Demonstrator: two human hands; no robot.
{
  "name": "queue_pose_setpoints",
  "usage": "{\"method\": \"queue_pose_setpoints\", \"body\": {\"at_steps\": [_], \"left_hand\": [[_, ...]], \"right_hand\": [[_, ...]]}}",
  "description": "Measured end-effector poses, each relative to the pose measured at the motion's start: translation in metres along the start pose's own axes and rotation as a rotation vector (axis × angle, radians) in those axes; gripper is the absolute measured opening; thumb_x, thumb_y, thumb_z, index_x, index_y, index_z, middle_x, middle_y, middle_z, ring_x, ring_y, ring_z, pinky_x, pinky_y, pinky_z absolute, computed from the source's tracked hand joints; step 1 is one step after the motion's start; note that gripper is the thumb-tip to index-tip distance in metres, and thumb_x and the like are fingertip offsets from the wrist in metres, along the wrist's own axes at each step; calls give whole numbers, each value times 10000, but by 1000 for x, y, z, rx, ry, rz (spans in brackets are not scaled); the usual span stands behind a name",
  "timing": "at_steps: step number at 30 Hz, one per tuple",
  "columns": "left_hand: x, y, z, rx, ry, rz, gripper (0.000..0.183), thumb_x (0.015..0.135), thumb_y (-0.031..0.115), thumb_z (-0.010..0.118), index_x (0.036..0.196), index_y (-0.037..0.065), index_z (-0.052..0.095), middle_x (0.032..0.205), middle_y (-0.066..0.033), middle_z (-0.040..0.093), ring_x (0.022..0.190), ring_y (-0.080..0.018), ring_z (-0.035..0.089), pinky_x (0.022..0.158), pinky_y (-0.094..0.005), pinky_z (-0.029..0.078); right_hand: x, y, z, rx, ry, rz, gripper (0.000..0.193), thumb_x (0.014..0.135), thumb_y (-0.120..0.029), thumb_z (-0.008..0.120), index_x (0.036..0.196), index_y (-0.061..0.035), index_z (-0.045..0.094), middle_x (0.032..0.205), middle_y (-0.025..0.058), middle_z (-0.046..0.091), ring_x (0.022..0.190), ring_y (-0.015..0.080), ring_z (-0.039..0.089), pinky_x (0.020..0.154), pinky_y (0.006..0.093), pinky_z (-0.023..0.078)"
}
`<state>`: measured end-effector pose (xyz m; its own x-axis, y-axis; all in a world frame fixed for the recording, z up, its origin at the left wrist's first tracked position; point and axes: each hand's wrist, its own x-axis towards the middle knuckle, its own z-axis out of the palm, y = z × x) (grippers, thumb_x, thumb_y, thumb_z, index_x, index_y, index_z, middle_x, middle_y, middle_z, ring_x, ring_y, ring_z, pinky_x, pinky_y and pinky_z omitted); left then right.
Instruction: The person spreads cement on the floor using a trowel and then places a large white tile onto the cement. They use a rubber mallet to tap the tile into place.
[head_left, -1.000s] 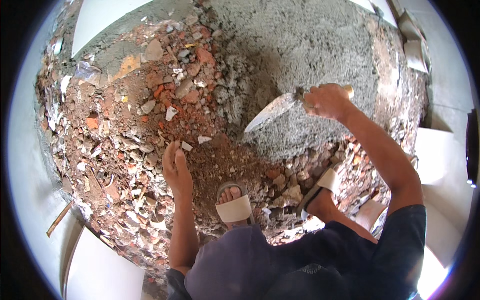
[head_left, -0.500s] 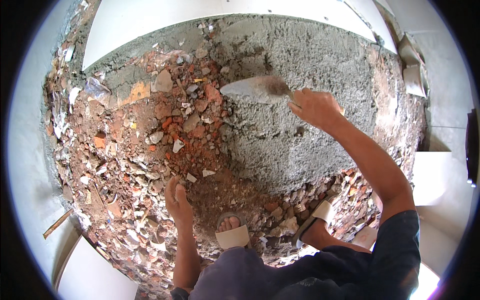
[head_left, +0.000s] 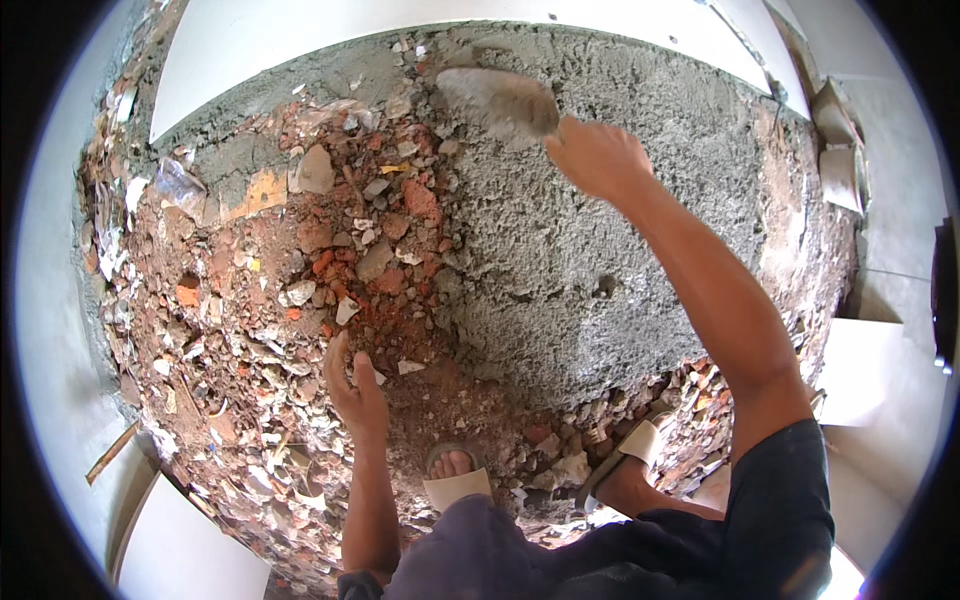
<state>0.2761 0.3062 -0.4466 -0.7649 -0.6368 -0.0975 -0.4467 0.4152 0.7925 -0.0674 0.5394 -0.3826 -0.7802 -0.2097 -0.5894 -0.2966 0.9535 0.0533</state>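
Note:
My right hand is closed round the handle of a trowel, whose broad metal blade points left. The blade lies over the far left part of a grey mortar bed, close to its edge with the rubble. Wet mortar smears the blade near the handle. Over the broken rubble to the left hangs my left hand, its thumb apart from the fingers and nothing in it. The mortar surface is rough, with a small hole near its middle.
A white panel borders the mortar at the far side. Brick pieces, stones and plastic scraps cover the left ground. My sandalled feet stand on rubble. White boards lie at the near left and at the right.
My right hand has moved away from me with the trowel, from the middle of the bed toward the white panel. My left hand has barely moved.

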Motion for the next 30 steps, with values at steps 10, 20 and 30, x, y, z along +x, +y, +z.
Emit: {"method": "queue_pose_setpoints", "body": {"at_steps": [10,20,30], "left_hand": [[70,13,49,264,35,418,399,936,275,522,1247,25,512,1295,-154,501,1279,-328,397,1078,-466,255],[136,3,104,600,45,463,600,944,494,382,1365,66,377,1418,-145,376,1358,-319,283,1097,-550,163],[127,9,101,719,-23,466,650,932,541,357,1383,72,341,1436,-138,345,1363,-322,264,1085,-582,158]], "right_hand": [[-2,43,-16,723,20,129,348,946,-336,399,950,-14,528,604,56,506,509,121,529,439,313,475],[51,-31,-10,1010,-96,113,336,936,-288,423,974,33,514,703,91,519,520,118,531,420,261,495],[30,-27,-85,538,-111,29,328,934,-320,399,869,-16,506,619,46,460,458,108,445,375,278,424]]}}
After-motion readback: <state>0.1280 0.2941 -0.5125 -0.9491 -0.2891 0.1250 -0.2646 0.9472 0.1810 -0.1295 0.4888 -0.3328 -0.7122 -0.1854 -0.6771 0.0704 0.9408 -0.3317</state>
